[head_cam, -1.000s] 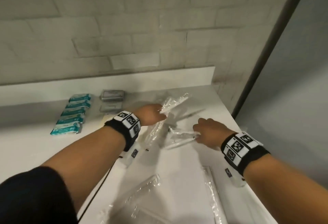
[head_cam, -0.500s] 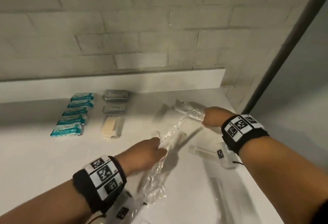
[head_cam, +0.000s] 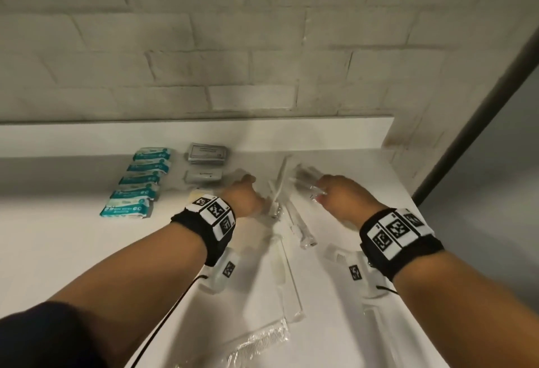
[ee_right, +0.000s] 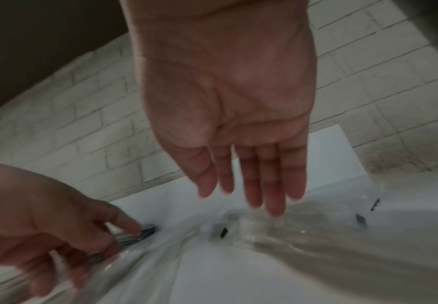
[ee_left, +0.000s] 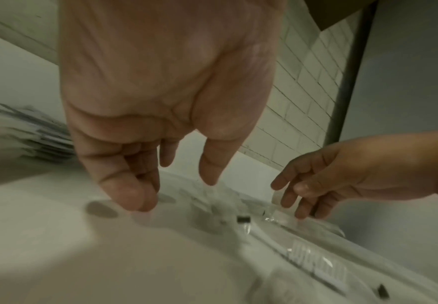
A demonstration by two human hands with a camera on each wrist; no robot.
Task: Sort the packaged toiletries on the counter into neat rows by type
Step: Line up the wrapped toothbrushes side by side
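Note:
Both hands hover over a loose pile of long clear packets [head_cam: 278, 189] at the back middle of the white counter [head_cam: 73, 251]. My left hand [head_cam: 248, 189] hangs with loosely curled fingers [ee_left: 137, 197] and nothing between them and the thumb, just above the clear wrappers [ee_left: 314, 261]. My right hand [head_cam: 323, 189] is flat with straight fingers [ee_right: 272, 185], its tips at a clear packet [head_cam: 306, 176]. Another clear packet [head_cam: 300, 227] lies between the wrists. Teal packets [head_cam: 137, 183] form a neat column at the left. Beside them lie grey packets [head_cam: 207, 153].
A cream bar packet [head_cam: 197, 194] peeks out behind my left wrist. More clear packets, one with a comb [head_cam: 259, 338], lie near the counter's front. The brick wall [head_cam: 262, 46] and a low white ledge [head_cam: 175, 137] bound the back. The counter's right edge runs beside a dark post [head_cam: 466, 110].
Half a second ago both hands held the ends of a long clear packet in the air. Now it is let go, and the left hand has moved to the back beside the right.

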